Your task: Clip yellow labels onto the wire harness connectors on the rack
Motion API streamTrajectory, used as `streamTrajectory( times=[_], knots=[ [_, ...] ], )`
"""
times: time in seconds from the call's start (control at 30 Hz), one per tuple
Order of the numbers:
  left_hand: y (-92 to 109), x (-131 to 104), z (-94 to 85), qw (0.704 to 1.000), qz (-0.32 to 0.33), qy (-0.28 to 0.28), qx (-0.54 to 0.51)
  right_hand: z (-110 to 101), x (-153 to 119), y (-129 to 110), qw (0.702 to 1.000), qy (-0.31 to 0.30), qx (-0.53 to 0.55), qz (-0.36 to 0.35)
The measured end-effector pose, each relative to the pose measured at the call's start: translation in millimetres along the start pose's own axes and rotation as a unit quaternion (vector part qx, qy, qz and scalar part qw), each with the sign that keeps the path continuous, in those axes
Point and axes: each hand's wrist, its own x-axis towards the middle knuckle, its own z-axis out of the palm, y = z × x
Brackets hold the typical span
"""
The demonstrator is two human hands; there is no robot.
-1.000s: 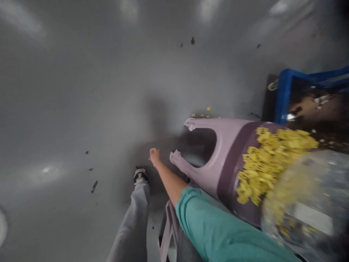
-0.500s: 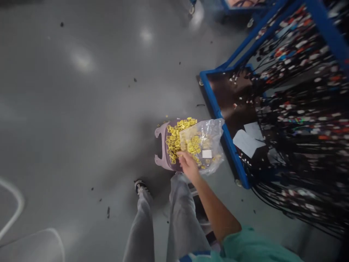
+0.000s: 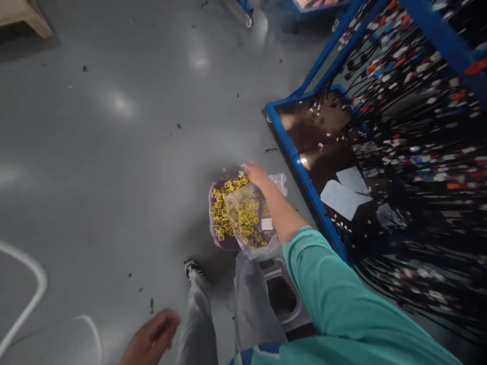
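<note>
Many small yellow plastic pieces lie loose on a low purple seat. A clear plastic bag with a white label lies over the seat's right part, with more yellow pieces in or under it. My right hand reaches across the bag to the seat's far edge, its fingers stretched to the left beside the yellow pieces; nothing shows in them. Low at the bottom, my left hand hangs over the floor, its fingers curled in towards the thumb. Motion blur hides whether it holds anything small.
A blue wheeled rack hung with black cables and coloured connectors stands on the right, white papers on its base. A grey stool is by my knee. A white curved tube is at the left. Small scraps dot the floor.
My right hand has moved from the near side of the yellow pieces to the seat's far edge. My left hand has come into view at the bottom. The bag and seat appear shifted left.
</note>
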Motion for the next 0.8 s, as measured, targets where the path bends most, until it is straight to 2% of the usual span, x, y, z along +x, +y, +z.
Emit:
streamTrajectory(
  times=[0.03, 0.13, 0.17, 0.27, 0.37, 0.53, 0.67, 0.8],
  knots=[
    [2.9, 10.0, 5.0, 0.999, 0.027, 0.002, -0.024, 4.8, 8.8, 1.6, 0.999, -0.030, -0.012, -0.011],
    [18.8, 66.7, 39.5, 0.989, 0.068, 0.115, -0.065, 17.7, 20.8, 5.5, 0.993, -0.101, -0.039, -0.048],
    [25.4, 89.3, 53.1, 0.984, 0.090, 0.137, -0.067, 21.0, 20.6, 6.4, 0.990, -0.115, -0.046, -0.061],
    [43.0, 150.0, 86.6, 0.968, 0.137, 0.198, -0.064, 27.4, 13.0, 7.3, 0.984, -0.138, -0.063, -0.096],
    [53.7, 190.6, 106.5, 0.957, 0.139, 0.248, -0.060, 28.2, 3.0, 6.6, 0.979, -0.150, -0.076, -0.116],
    [62.6, 220.2, 129.3, 0.952, 0.116, 0.279, -0.043, 22.6, -7.7, 1.6, 0.969, -0.181, -0.097, -0.133],
    [68.2, 224.4, 141.2, 0.948, 0.116, 0.297, -0.016, 15.3, -10.9, -7.8, 0.958, -0.221, -0.113, -0.145],
    [70.2, 221.5, 141.6, 0.949, 0.108, 0.295, -0.003, 5.0, -9.4, -18.9, 0.949, -0.253, -0.136, -0.128]
  ],
)
